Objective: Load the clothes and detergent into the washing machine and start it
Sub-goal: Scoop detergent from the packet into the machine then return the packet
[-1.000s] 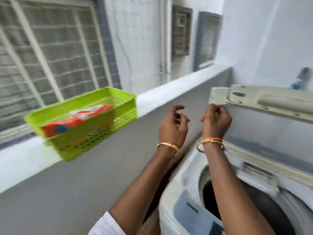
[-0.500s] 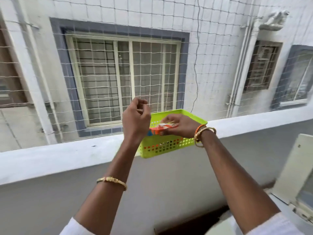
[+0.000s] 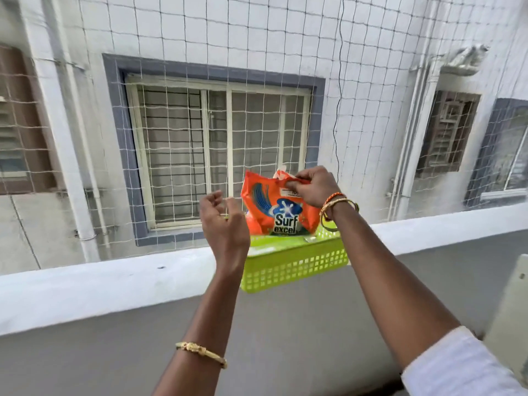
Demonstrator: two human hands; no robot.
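glossy plastic detergent packet [image 3: 281,207], perforated plastic basket [image 3: 297,267]

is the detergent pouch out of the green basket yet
Partly: the right hand pinches the detergent pouch by its top, upright, with its bottom at the green basket rim.

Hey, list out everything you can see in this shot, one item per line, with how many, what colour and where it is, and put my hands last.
orange Surf Excel detergent pouch: one, orange with a blue logo, lifted upright above the basket.
lime green perforated plastic basket: one, lime green, on the ledge, overhanging its near edge.
white painted balcony ledge: one, white top over a grey wall, across the middle.
white safety netting: one, white, stretched beyond the ledge.
grey-framed barred window: one, grey surround, on the white building opposite.
cream washing machine lid: one, cream, at the right edge, mostly cut off.
bangles: gold on the left wrist; gold and orange on the right.
left hand: loosely curled, empty, beside the pouch.
right hand: pinches the pouch's top.
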